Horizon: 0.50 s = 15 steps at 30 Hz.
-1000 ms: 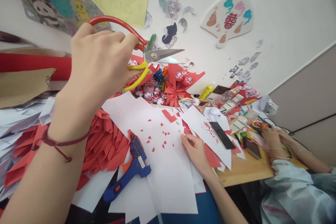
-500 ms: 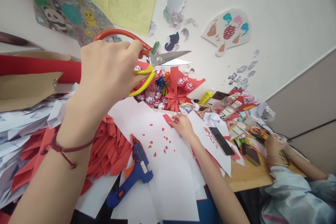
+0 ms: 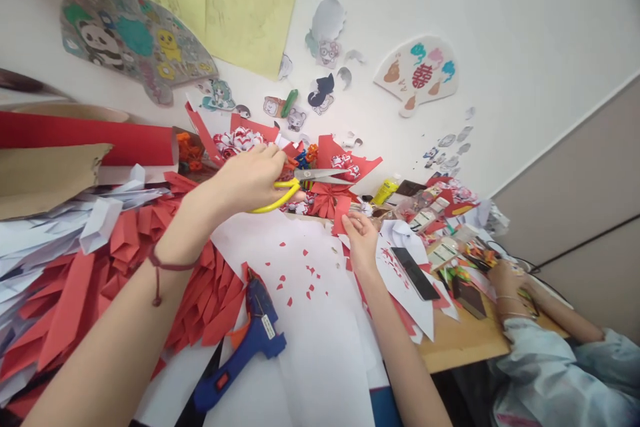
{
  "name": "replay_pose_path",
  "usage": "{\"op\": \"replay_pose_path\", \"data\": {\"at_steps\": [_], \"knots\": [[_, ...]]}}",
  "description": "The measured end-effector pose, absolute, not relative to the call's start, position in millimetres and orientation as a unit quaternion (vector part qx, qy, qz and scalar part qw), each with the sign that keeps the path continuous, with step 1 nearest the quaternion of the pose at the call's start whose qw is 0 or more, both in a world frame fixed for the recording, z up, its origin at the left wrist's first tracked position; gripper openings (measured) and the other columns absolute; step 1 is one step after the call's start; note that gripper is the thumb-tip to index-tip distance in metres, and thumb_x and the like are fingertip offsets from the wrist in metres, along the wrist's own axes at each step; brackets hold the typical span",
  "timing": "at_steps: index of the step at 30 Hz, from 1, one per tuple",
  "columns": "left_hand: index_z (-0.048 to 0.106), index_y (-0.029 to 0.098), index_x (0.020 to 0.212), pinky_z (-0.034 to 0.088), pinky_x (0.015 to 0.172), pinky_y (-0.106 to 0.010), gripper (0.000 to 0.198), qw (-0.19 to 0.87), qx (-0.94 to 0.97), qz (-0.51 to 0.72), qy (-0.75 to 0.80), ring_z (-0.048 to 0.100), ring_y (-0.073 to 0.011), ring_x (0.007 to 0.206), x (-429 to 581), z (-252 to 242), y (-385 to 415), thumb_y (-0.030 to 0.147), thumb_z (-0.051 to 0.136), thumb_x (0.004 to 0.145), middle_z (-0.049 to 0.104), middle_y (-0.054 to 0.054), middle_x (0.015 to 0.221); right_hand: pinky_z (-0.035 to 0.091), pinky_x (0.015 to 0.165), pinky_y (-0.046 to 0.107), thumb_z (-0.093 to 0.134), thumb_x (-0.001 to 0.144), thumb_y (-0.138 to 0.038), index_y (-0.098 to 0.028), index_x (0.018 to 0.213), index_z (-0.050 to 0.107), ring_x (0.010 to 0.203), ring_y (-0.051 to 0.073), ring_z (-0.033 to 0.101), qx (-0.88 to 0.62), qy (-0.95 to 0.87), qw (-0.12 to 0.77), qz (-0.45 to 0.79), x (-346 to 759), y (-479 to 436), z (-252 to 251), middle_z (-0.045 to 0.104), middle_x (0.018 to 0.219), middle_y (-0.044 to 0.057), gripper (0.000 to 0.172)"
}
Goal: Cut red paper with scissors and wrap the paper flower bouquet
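My left hand (image 3: 253, 173) is wrapped round the handles of a pair of scissors (image 3: 320, 175), whose yellow lower loop shows beneath it. The blades point right and stand slightly apart. Between thumb and fingers, my right hand (image 3: 361, 233) pinches a small piece of red paper (image 3: 341, 212), held up just below and right of the scissor tips. The blades do not appear to touch it. White paper sheets (image 3: 320, 340) lie below both hands, dotted with small red paper scraps (image 3: 290, 301).
A blue glue gun (image 3: 245, 347) lies across the sheets. Folded red paper pieces (image 3: 210, 300) pile up at left, and paper flowers (image 3: 245, 140) stand behind. A phone (image 3: 414, 272) lies at right, near a co-worker's hands (image 3: 507, 283). The wall (image 3: 525, 33) rises behind.
My left hand has lowered the scissors and brought them near my right hand. My right hand has lifted the red paper off the white sheet. The view has shifted slightly.
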<state>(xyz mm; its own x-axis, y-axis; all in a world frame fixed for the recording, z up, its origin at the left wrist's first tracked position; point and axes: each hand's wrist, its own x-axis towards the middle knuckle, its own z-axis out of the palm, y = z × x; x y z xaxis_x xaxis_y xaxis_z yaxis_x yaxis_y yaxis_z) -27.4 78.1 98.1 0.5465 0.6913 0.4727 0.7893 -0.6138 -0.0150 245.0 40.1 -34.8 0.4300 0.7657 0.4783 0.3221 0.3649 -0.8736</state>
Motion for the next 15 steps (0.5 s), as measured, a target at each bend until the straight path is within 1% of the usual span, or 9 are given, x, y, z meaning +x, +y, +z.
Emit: {"op": "replay_pose_path", "data": {"at_steps": [2,4,7,9,15], "knots": [[0.053,0.015,0.102,0.045,0.085,-0.043,0.061,0.075,-0.89,-0.181,-0.411,0.057,-0.0355,0.109,-19.3,87.7,85.9,0.071,0.042,0.082,0.061,-0.018,0.109,0.054,0.078,0.033,0.069,0.079,-0.045,-0.016,0.108,0.064,0.078,0.017,0.068,-0.519,-0.482,0.683,0.177,243.3,35.6,-31.6,0.073,0.091,0.007,0.041],[0.052,0.015,0.106,0.044,0.088,-0.045,0.064,0.021,-0.906,-0.146,-0.397,0.057,-0.0361,0.109,-12.6,81.0,89.4,0.073,0.04,0.082,0.06,-0.018,0.112,0.054,0.082,0.035,0.072,0.077,-0.043,-0.016,0.108,0.065,0.082,0.017,0.068,-0.494,-0.455,0.719,0.182,241.5,31.9,-28.7,0.073,0.095,0.008,0.042],[0.051,0.016,0.11,0.046,0.079,-0.039,0.066,-0.076,-0.917,-0.104,-0.377,0.062,-0.0319,0.099,-4.8,76.9,89.9,0.074,0.039,0.081,0.062,-0.016,0.112,0.053,0.087,0.035,0.078,0.072,-0.039,-0.016,0.1,0.07,0.089,0.018,0.068,-0.463,-0.419,0.757,0.192,238.4,27.6,-24.8,0.074,0.097,0.008,0.037],[0.051,0.018,0.108,0.046,0.073,-0.035,0.065,-0.119,-0.92,-0.091,-0.363,0.063,-0.0285,0.092,0.0,75.1,90.2,0.076,0.04,0.08,0.063,-0.014,0.11,0.053,0.086,0.035,0.078,0.072,-0.038,-0.016,0.096,0.072,0.088,0.019,0.068,-0.462,-0.421,0.755,0.196,235.7,24.8,-22.5,0.075,0.094,0.007,0.033],[0.051,0.02,0.094,0.041,0.064,-0.03,0.062,-0.117,-0.922,-0.093,-0.357,0.064,-0.0264,0.085,12.3,66.3,93.5,0.078,0.043,0.078,0.066,-0.012,0.102,0.054,0.083,0.033,0.072,0.078,-0.038,-0.017,0.089,0.071,0.084,0.018,0.067,-0.475,-0.495,0.706,0.178,228.0,16.5,-16.2,0.073,0.091,0.006,0.024]]}}
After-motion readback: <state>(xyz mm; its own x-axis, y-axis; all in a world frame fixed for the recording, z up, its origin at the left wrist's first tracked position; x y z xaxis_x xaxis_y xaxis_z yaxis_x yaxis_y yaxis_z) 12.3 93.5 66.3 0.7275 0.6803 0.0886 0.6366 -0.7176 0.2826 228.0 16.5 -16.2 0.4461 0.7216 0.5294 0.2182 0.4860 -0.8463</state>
